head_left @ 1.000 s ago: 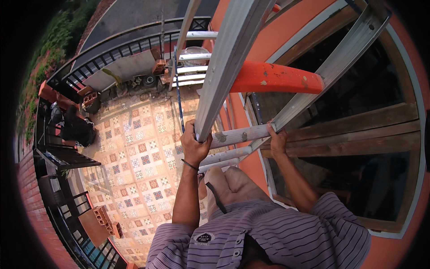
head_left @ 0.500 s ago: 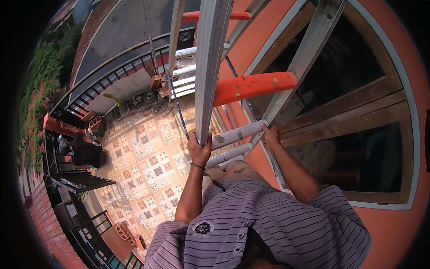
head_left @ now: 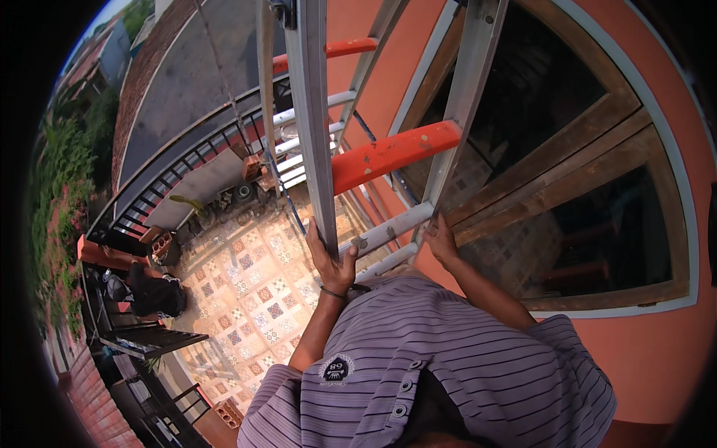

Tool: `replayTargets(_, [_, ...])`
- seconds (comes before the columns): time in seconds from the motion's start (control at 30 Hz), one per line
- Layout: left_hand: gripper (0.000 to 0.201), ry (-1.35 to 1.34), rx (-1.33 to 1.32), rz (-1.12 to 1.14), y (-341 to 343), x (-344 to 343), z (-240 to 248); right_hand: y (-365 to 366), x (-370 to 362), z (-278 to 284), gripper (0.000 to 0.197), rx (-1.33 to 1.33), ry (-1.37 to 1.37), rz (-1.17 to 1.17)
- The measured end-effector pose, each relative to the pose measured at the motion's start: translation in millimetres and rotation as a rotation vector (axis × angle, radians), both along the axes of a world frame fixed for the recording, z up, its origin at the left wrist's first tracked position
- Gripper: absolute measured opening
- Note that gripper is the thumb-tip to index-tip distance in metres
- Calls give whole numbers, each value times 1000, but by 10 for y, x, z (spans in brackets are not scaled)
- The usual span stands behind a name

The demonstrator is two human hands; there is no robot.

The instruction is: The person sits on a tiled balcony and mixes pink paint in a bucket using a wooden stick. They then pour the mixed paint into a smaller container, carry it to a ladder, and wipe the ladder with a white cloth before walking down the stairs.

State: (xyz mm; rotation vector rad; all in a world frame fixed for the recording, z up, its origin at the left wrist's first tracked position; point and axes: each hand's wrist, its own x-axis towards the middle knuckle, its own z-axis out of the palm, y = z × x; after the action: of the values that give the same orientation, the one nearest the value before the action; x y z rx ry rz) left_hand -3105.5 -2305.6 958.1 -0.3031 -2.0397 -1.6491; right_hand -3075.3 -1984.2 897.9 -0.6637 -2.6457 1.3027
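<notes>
An aluminium stepladder (head_left: 310,134) stands right before me, with an orange step (head_left: 396,155) and a pale lower rung (head_left: 392,228) between its rails. My left hand (head_left: 334,267) clasps the left rail near that rung, fingers along the outer side and thumb across on the inner side. At the right rail, my right hand (head_left: 441,240) holds on beside the rung's end, its fingers partly hidden behind the rail. More pale rungs and the ladder's far legs show below.
To the right, wood-framed glass doors (head_left: 560,194) are set in an orange wall (head_left: 642,373). Far below lies a patterned tile floor (head_left: 254,299), bounded by a black railing (head_left: 187,164). A motorbike-like dark object (head_left: 153,291) and hollow bricks (head_left: 228,413) are at the left.
The ladder has shifted left in my view. My left hand's fingers have straightened along the rail from a tighter wrap. My right hand sits slightly lower and further left in view.
</notes>
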Motion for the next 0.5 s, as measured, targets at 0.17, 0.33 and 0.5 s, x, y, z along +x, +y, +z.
replayTargets(0.17, [98,-23,15,-66,-112,39,121,141,723,41,48,-114,-289,354])
replayTargets(0.33, [86,258,-230,71,-145,-67,314,173,1111,241,39,-193,-357,250])
replayTargets(0.5, [42,571,-444,57,-100,-175,879,255,1352,286,37,-289,-301,195])
